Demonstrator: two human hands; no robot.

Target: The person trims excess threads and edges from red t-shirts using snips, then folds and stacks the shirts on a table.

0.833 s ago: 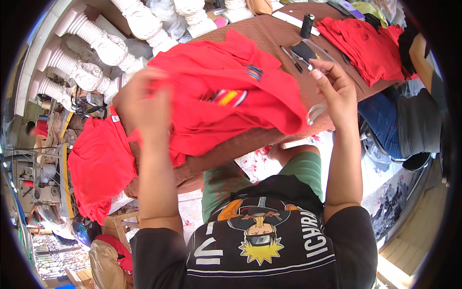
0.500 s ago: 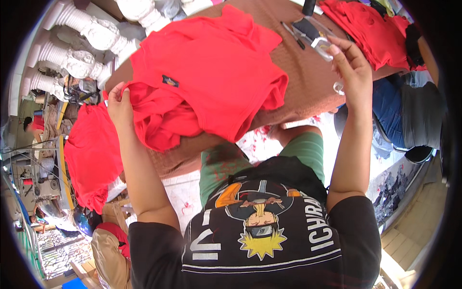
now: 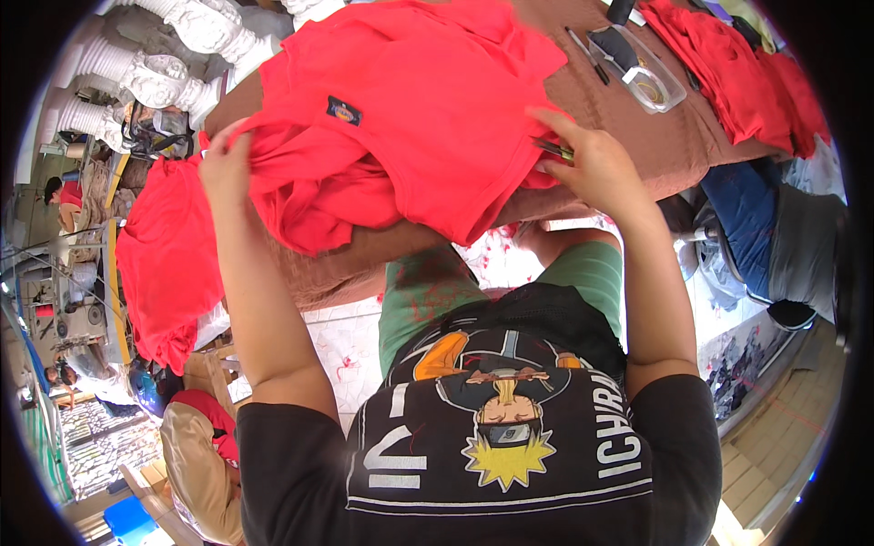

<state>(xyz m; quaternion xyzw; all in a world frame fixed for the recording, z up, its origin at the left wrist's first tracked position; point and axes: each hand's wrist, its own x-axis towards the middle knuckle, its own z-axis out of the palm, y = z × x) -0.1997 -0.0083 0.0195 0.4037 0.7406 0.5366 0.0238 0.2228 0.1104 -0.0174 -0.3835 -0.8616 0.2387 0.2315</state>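
Observation:
A red shirt (image 3: 455,100) with a small dark label (image 3: 344,111) is spread over the brown-covered table (image 3: 637,150); its near left part is bunched in folds. My left hand (image 3: 225,164), a little blurred, is closed on the cloth at the shirt's left edge. At the right edge of the shirt, my right hand (image 3: 596,168) is closed around a small dark tool (image 3: 553,150) with a yellow-green part. Its kind is mostly hidden by my fingers. That hand's fingertips lie against the red cloth.
Beyond my right hand lie a clear plastic tray (image 3: 669,91) holding small items and a black pen (image 3: 587,55). More red garments (image 3: 737,77) are piled at the far right, and another red heap (image 3: 168,264) hangs at the left. White ornate columns (image 3: 137,68) stand at the far left.
My right hand has left the plastic tray and come left and nearer to the shirt's right edge, with the small dark tool now visible in it. My left hand stays at the shirt's left edge.

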